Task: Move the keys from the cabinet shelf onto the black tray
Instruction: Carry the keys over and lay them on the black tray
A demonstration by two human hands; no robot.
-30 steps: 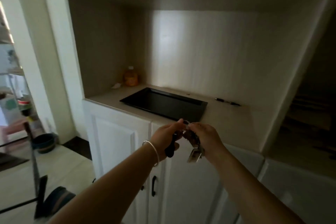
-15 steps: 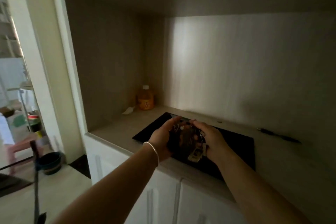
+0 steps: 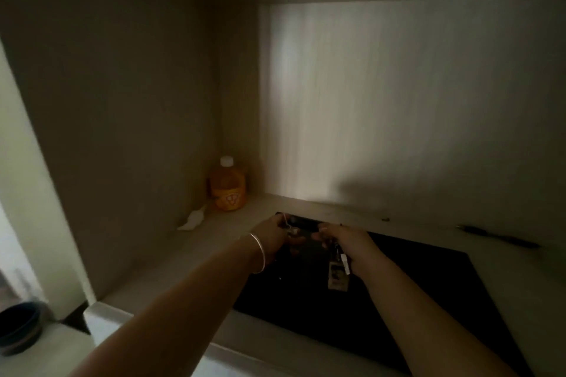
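Over the black tray (image 3: 444, 285), keys (image 3: 337, 272) beneath right-hand fingers (image 3: 329, 228)

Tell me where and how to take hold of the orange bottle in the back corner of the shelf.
Grip the orange bottle around its body just below the white cap, coming from the front right. It stands upright, tucked into the corner, so walls block the left and back. The crumpled paper lies in front to its left; probably avoid that side.

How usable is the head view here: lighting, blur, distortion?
Head view: dim overall, with one bright patch on the back wall; the black tray swallows detail, so the keys read only as pale tags under the right hand. The left hand is soft-edged. Wide-angle bending shows along the cabinet's edges.
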